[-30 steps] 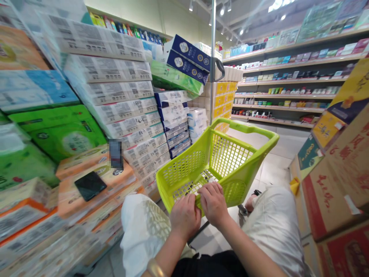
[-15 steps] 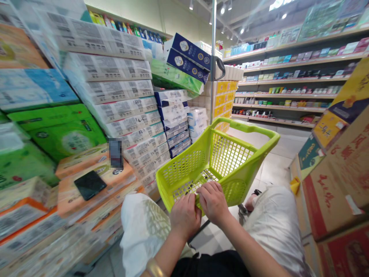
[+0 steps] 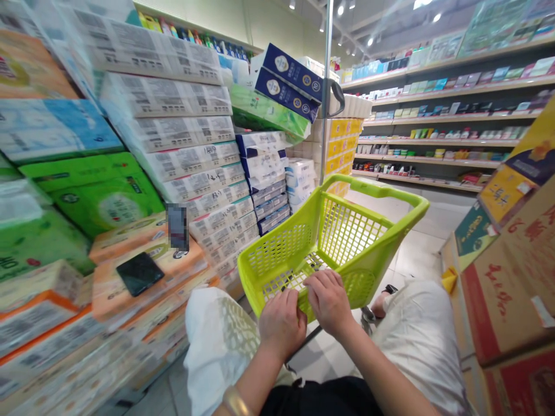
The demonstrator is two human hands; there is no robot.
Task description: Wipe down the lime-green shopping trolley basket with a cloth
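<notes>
A lime-green plastic shopping basket (image 3: 281, 245) with slotted walls stands between my knees, its big loop handle at the far side. Nothing lies inside it that I can make out. My left hand (image 3: 284, 320) is curled over the near rim, fingers bent inward. Just to its right, my right hand (image 3: 328, 300) grips the same rim, knuckles up. Both thumbs are mostly hidden. On an orange tissue pack (image 3: 104, 289) to the left lies a dark flat phone-like slab (image 3: 139, 273), away from both hands.
Tall stacks of wrapped tissue packs (image 3: 182, 115) rise on the left. A metal pole (image 3: 327, 86) stands behind the basket. Cardboard cartons (image 3: 498, 300) line the right side. Shelves (image 3: 433, 121) with small boxes and jars cover the back. Tiled floor (image 3: 411, 248) shows beyond the basket.
The whole view has shifted slightly, so everything appears a little farther right. Both hands keep their hold on the basket rim.
</notes>
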